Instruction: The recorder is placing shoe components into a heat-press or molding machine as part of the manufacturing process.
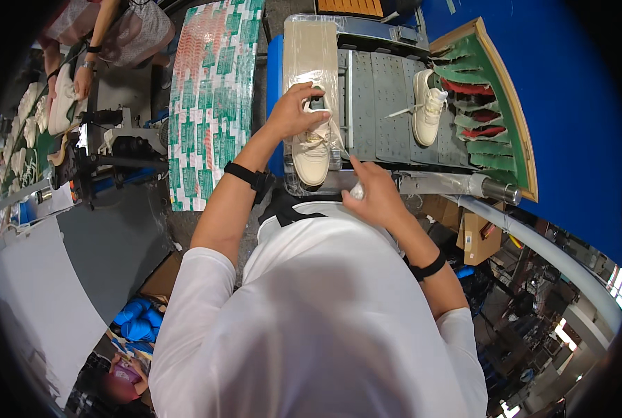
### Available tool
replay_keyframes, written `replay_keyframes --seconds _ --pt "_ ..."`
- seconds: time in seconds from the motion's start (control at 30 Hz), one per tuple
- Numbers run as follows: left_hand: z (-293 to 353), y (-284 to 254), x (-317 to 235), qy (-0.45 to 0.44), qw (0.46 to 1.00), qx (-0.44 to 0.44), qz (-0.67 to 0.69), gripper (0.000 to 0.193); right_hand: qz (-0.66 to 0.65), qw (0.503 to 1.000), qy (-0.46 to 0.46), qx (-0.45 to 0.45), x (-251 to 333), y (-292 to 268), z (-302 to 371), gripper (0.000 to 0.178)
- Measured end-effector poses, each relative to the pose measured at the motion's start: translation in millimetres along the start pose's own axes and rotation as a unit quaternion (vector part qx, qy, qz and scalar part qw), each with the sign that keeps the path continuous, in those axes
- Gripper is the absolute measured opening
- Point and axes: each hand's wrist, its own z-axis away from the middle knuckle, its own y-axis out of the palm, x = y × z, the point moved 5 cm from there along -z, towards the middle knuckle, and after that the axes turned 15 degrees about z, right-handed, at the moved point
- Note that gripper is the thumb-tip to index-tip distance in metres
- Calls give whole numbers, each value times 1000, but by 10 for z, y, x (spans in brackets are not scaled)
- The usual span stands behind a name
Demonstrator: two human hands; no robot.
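A cream sneaker lies with its toe toward me on the tan, film-wrapped board at the bench's near left. My left hand is closed on it at the collar and tongue, thumb and forefinger curved round the opening. From its laces, a pale lace stretches toward my right hand. That hand is partly curled, its forefinger close to the lace's end; whether it touches the lace I cannot tell. Something small and whitish is tucked in its fingers, its kind unclear.
Another cream sneaker, lace trailing, sits on the grey slatted conveyor, before a wood-framed opening hung with torn green and red strips. A metal rail runs along the near side. At left, a co-worker's hand touches a white shoe.
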Motion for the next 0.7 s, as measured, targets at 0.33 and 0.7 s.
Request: replay_keyframes --seconds 0.33,0.7 --pt "47 -30 -8 -4 1000 -4 4 69 -31 998 -37 -34 -47 296 -470 77" --pt "24 -12 -2 -4 1000 2 9 69 55 989 -109 -87 387 215 -646 79"
